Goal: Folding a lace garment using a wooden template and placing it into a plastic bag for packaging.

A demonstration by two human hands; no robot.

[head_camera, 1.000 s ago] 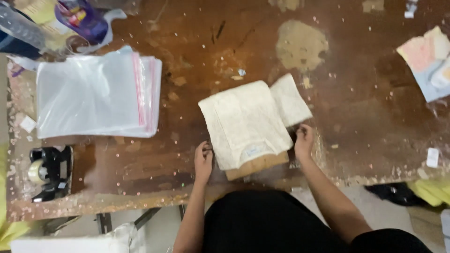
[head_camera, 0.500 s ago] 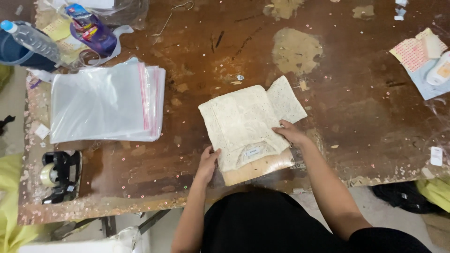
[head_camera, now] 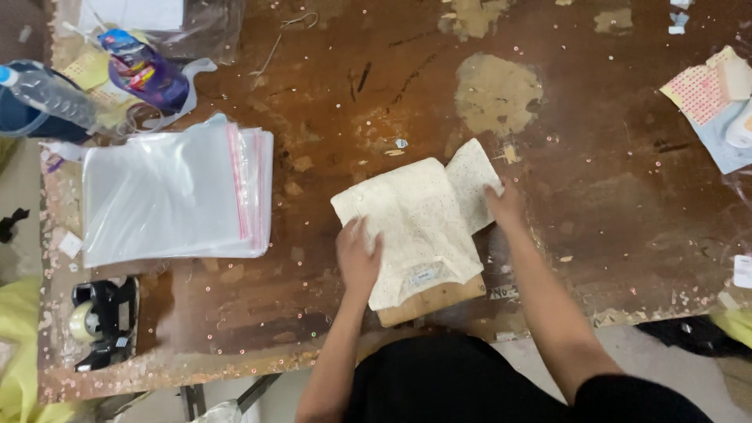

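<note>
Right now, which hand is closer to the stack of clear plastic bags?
Left. The left hand rests on the folded cream garment, just right of the stack of clear plastic bags. The right hand is at the garment's far right edge.

We seem to be in a small garment packing workshop. At the frame's left, the scarred wooden worktop [head_camera: 595, 196] carries stacked clear resealable bags [head_camera: 168, 196] and a tape dispenser [head_camera: 98, 321]. A folded cream garment [head_camera: 411, 223] lies at centre.

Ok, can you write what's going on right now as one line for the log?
left hand: flat on cream cloth | right hand: on cloth's right flap | board under cloth | bags left, untouched
</note>
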